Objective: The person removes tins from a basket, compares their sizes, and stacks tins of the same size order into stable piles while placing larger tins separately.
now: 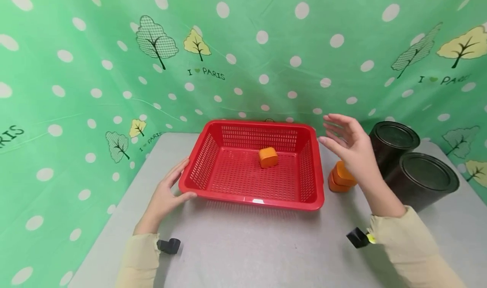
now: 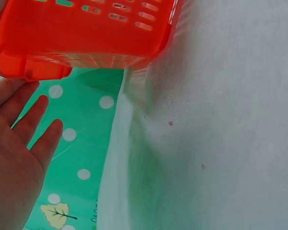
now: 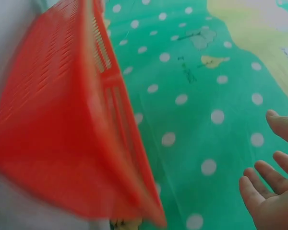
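Note:
A red plastic basket (image 1: 253, 199) with slotted walls sits on the table. My left hand (image 1: 166, 197) touches its front left corner, thumb at the front rim and fingers straight along the left side. In the left wrist view, the fingers (image 2: 28, 120) are extended and spread by the rim. My right hand (image 1: 351, 146) is raised beyond the basket's right side, fingers loosely bent and apart from it, with nothing held. One orange rounded block (image 1: 268, 157) lies inside the basket. More orange blocks (image 1: 339, 186) are stacked to its right, partly covered by my right hand.
Two black cylindrical cans (image 1: 395, 135) with lids stand at the right, behind and beside my right forearm. A green polka-dot cloth (image 1: 243, 47) hangs behind the grey table (image 1: 243, 250) and along its sides.

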Motion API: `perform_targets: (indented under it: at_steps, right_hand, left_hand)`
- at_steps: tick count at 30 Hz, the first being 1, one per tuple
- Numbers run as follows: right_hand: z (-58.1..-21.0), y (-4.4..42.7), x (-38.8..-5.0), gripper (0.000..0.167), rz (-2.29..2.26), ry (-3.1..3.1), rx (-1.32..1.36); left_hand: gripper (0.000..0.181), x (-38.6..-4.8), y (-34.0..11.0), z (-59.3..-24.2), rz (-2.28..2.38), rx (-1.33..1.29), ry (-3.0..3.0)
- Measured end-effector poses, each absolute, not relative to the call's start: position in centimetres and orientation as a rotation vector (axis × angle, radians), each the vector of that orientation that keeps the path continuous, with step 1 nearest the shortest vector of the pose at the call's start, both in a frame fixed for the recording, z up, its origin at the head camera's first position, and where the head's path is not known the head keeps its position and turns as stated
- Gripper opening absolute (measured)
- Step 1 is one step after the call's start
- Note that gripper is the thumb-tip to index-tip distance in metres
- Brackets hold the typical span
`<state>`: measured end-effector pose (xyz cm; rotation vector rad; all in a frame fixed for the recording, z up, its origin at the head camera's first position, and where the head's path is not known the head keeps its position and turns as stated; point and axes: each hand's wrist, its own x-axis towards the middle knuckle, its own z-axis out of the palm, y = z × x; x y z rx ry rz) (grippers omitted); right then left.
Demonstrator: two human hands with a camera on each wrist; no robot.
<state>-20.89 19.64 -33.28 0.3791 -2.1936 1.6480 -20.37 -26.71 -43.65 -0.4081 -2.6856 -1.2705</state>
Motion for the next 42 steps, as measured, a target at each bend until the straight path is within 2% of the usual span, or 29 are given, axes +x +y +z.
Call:
perform_targets:
  at_steps: [10,18,23,29,42]
  right_hand:
    - [-31.8,13.6,-27.3,0.044,1.871,-1.986,0.59]
    - [-33.7,10.5,-31.6,0.038,1.88,-1.849,0.702]
    - [-36.0,10.1,-32.2,0.036,1.908,-2.042,0.733]
    - [-37.2,10.4,-32.9,0.033,1.953,-2.444,0.917]
    - [-38.4,10.8,-33.9,0.045,1.698,-2.975,0.955]
  left_hand:
    - [0.099,-20.6,-26.5,-43.5,-1.305,-0.426,-2.676]
    - [0.099,-20.5,-26.2,-44.0,-1.308,-0.46,-2.658]
    - [0.099,-20.2,-26.1,-44.0,-1.316,-0.463,-2.653]
    - [0.099,-20.1,-26.3,-43.6,-1.318,-0.436,-2.649]
    - [0.098,-20.1,-26.6,-43.7,-1.293,-0.443,-2.646]
